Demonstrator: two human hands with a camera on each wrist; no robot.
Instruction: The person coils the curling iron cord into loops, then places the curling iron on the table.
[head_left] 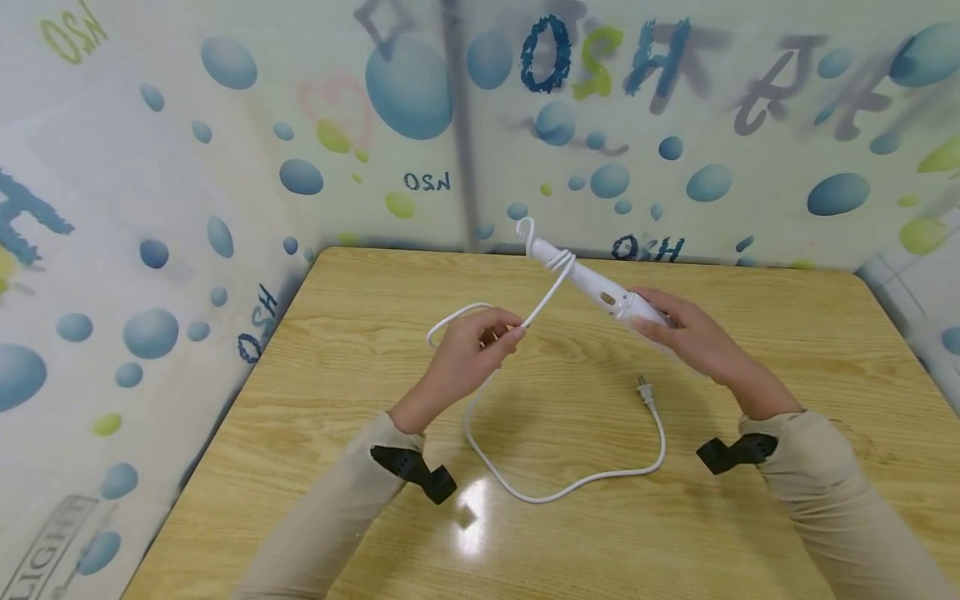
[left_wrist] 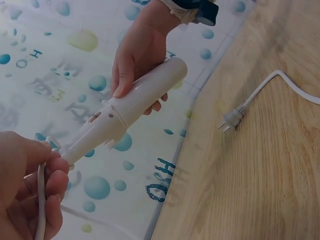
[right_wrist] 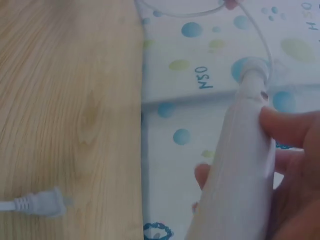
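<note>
My right hand grips the thick end of a white, stick-shaped electric appliance, whose exact kind I cannot tell. It is held tilted above the table. A small brownish window or switch shows on its side. Several turns of white power cord wrap its narrow end. My left hand pinches the cord between thumb and fingers, and a taut stretch runs up to the wraps. The left wrist view shows the cord passing through that hand. The rest loops down to a two-prong plug on the table.
A wood-grain table lies under both hands. Behind it and to its left stand walls printed with blue and green bubbles and letters. Each wrist wears a black camera mount. Light glares off the tabletop near the front.
</note>
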